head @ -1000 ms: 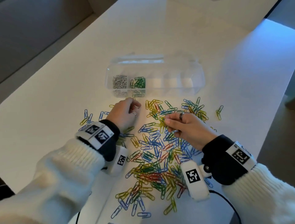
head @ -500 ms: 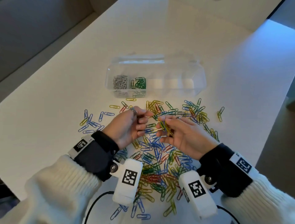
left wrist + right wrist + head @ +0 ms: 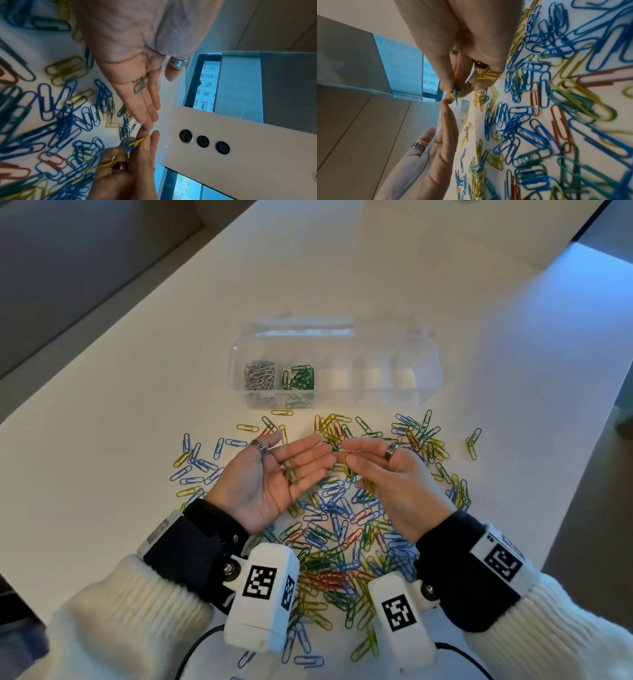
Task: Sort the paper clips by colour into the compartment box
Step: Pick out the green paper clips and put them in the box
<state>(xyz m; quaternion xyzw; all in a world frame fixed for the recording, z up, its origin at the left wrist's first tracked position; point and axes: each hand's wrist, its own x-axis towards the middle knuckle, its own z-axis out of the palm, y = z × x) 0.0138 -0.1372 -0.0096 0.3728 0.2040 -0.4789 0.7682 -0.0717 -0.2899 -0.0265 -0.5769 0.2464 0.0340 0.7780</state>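
Item 1, far L: white table (image 3: 102,392), w/ scattered blue & yellow paper clips (image 3: 197,465) lying loose on it, L of the hands.

Item 2: left hand (image 3: 274,477), palm up, fingers straight & close together, lifted over the pile. One green paper clip (image 3: 292,474) lies flat on the fingers near the palm; the left wrist view shows the same clip (image 3: 141,85). Rings on thumb & one finger. Fingertips nearly meet those of the other hand.

Item 3, behind the hands: clear compartment box (image 3: 424,364), lid back, standing on the table just beyond the pile. Leftmost compartment holds silver clips (image 3: 259,375); the next one to the R holds green clips (image 3: 301,378). Compartments further R show only white floor.

Item 4, centre: main pile of mixed clips (image 3: 342,542), blue, yellow, green, red, spread betw. & below both wrists.

Item 5: right hand (image 3: 394,477), palm turned up & inward, fingers curled, pinching yellow clips (image 3: 347,465); right wrist view shows a yellow bunch (image 3: 485,76) under the fingers & a blue clip (image 3: 456,93) at the tips. Ring on one finger.

Item 6, far R: a few yellow/green clips (image 3: 472,441) apart from the pile, near the table edge.
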